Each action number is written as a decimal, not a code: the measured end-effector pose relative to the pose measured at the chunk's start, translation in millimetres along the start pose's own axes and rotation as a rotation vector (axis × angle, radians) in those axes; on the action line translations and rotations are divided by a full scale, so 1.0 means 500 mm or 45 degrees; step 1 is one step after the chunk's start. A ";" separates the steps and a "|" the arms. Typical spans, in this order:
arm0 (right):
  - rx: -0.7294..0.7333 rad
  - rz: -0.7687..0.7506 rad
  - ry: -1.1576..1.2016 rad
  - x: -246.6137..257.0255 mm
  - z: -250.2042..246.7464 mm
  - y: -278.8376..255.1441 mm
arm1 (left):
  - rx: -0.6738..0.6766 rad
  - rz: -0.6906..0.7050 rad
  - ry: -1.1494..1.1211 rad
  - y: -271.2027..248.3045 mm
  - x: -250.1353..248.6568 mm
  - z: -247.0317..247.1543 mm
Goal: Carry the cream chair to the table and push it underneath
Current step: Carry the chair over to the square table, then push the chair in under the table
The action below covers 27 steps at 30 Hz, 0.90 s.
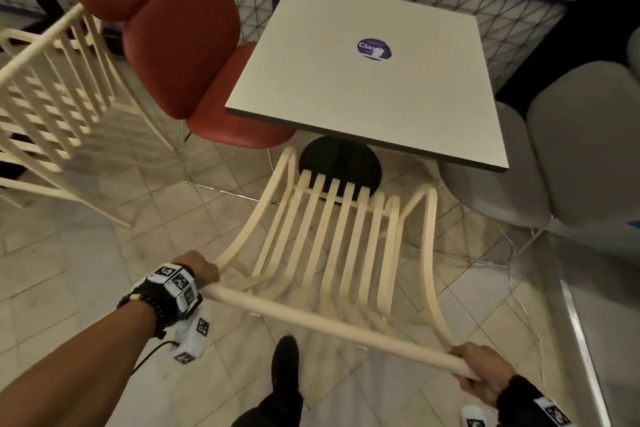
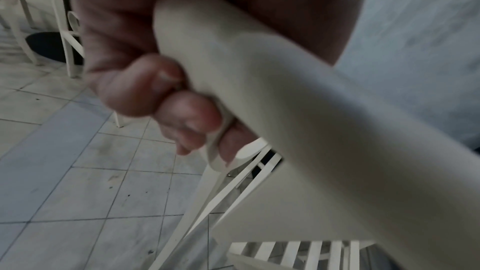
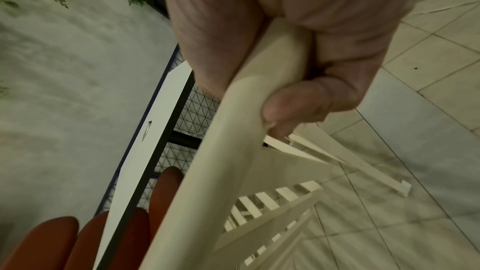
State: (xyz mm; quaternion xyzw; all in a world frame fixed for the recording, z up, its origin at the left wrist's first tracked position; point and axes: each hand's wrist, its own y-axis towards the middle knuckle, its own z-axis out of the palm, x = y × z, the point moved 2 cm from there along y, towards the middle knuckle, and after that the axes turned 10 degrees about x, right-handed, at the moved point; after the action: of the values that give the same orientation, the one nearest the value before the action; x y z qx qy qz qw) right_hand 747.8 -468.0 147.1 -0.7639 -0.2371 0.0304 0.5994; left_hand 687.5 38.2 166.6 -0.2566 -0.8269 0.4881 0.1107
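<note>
From the head view, you have the chair (image 1: 332,236) by its top rail, your left hand (image 1: 199,270) wrapped round one end and your right hand (image 1: 481,374) round the other. That wide hold at both ends lets you steer it straight and keeps it from swinging. The chair faces the bench (image 1: 363,62), its seat slats reaching the black base (image 1: 341,163) with the front edge at or just under the bench's near edge; most of the seat is out in the open. Whether the legs touch the floor (image 1: 104,253) I cannot tell. A red chair (image 1: 180,28) sits at the bench's left side and a grey chair (image 1: 581,149) at its right, so the gap you are aiming for is the near side between them. Another cream chair (image 1: 52,97) stands well off to the left.

In the left wrist view, your fingers (image 2: 187,110) curl tight under the rail, thumb closed over them, right at the corner where the rail meets the side frame. That corner gives a stop against sliding.

In the right wrist view, the fingers (image 3: 291,106) wrap the rail's other end the same way, the bench's white edge beyond.

As I judge it, carrying is about done; the push underneath remains, and the base may block the seat.
</note>
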 end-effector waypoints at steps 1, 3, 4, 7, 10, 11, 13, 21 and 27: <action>-0.004 0.011 0.014 0.021 -0.002 0.009 | 0.000 0.001 0.005 0.013 -0.018 -0.014; -0.018 -0.003 0.023 0.063 -0.006 0.028 | 0.011 0.003 0.027 0.039 -0.049 -0.039; -0.023 -0.012 0.020 0.083 -0.006 0.036 | 0.015 0.007 0.035 0.052 -0.063 -0.051; -0.035 -0.058 0.014 0.138 -0.010 0.060 | 0.005 0.026 0.056 0.079 -0.101 -0.083; -0.044 -0.080 0.018 0.202 -0.013 0.078 | -0.022 0.079 0.037 0.104 -0.138 -0.119; -0.043 -0.087 0.026 0.223 -0.012 0.080 | -0.034 0.103 0.034 0.109 -0.151 -0.131; -0.048 -0.104 0.031 0.257 -0.012 0.079 | -0.037 0.128 0.047 0.119 -0.170 -0.145; -0.286 -0.428 -0.835 0.263 0.000 0.019 | -0.199 0.242 0.258 0.095 -0.196 -0.142; -0.538 -0.960 -1.592 0.230 0.070 -0.016 | -0.339 0.835 0.742 0.019 -0.213 -0.026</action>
State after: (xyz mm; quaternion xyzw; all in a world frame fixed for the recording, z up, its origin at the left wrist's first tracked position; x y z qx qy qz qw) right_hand 835.7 -389.3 172.5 -0.5703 -0.7785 0.2045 0.1642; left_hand 786.1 -5.0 172.0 -0.6434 -0.6918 0.2943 0.1444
